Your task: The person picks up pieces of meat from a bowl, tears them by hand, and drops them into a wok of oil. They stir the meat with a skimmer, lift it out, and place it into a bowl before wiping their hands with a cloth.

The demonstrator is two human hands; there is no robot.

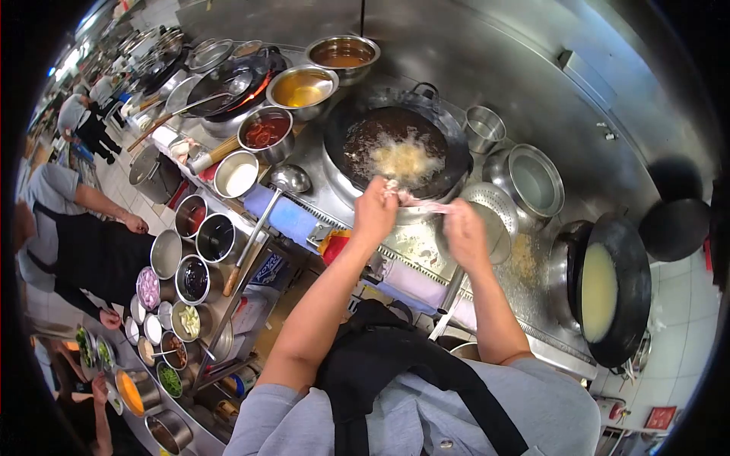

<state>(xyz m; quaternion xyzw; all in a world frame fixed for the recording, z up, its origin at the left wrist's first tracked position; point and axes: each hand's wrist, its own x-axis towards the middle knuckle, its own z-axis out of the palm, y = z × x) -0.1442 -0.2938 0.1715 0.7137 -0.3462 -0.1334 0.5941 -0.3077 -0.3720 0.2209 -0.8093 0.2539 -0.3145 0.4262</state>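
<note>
My left hand point(375, 215) is closed in a pinch at the near rim of a large black wok point(450, 137). From it a limp, pale pink strip point(422, 204) stretches across to my right hand point(465, 230), whose fingers are closed on the other end and slightly blurred. What the strip is made of I cannot make out. Inside the wok, dark oil froths around a pale golden patch of bubbling food point(407, 159). A perforated strainer point(490, 199) lies just beyond my right hand, over a round metal vessel.
Bowls of yellow liquid point(304, 90) and red sauce point(266, 135) stand left of the wok. A ladle point(290, 178) lies near the front. To the right stand a metal pot point(536, 178) and a tilted wok point(620, 296) holding pale liquid. A person in a black apron point(99, 251) stands at left.
</note>
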